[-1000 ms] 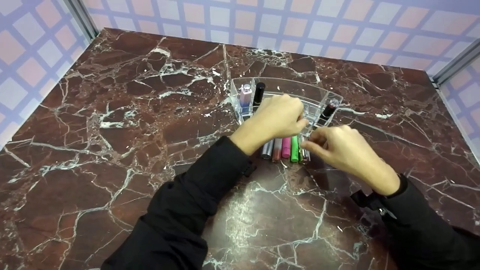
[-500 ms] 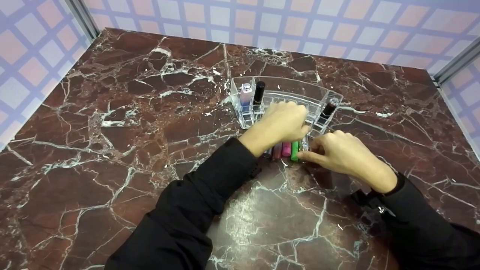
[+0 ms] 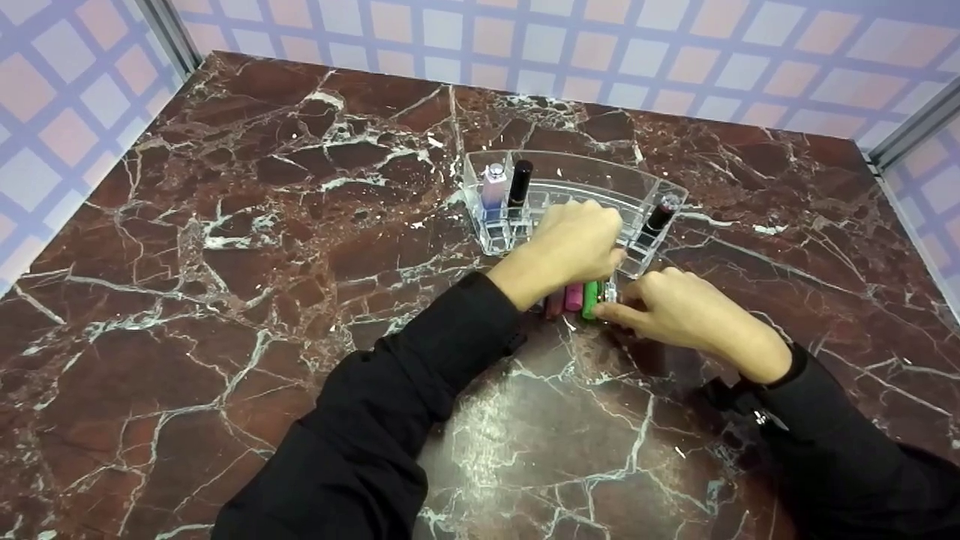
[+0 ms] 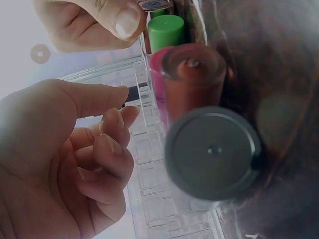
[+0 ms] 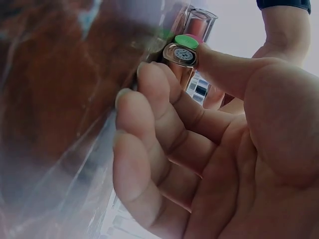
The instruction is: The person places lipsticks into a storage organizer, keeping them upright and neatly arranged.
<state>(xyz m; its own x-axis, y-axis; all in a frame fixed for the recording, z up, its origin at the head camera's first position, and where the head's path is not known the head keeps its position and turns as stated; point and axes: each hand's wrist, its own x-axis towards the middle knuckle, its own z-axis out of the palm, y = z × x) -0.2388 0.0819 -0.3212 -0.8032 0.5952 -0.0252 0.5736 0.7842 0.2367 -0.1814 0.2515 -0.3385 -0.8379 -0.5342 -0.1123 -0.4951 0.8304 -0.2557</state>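
Observation:
My right hand [image 3: 679, 311] is at the right end of a row of cosmetic tubes, its thumb and fingers about a gold-rimmed lipstick tube [image 5: 180, 55]. Beside that tube lie a green-capped tube [image 3: 590, 300], a pink tube [image 3: 574, 297], a clear tube with red-brown content [image 4: 193, 87] and a grey-capped tube [image 4: 213, 154]. Over the front of the clear acrylic organizer [image 3: 592, 165] is my left hand [image 3: 574, 244], fingers loosely bent. No held thing shows in it; a dark sliver [image 4: 135, 93] by its thumb tip appears to stand behind it.
A pink-and-blue tube [image 3: 493, 196] and a black tube [image 3: 519, 187] stand in the organizer's left slots. Another dark lipstick [image 3: 658, 216] stands in its right slot. All rests on a brown marbled table [image 3: 300, 300] with patterned panels [image 3: 420, 41] around it.
My left hand has shifted slightly right and toward me, uncovering more of the organizer's left side. My right thumb has moved slightly left and down, against the gold-rimmed tube.

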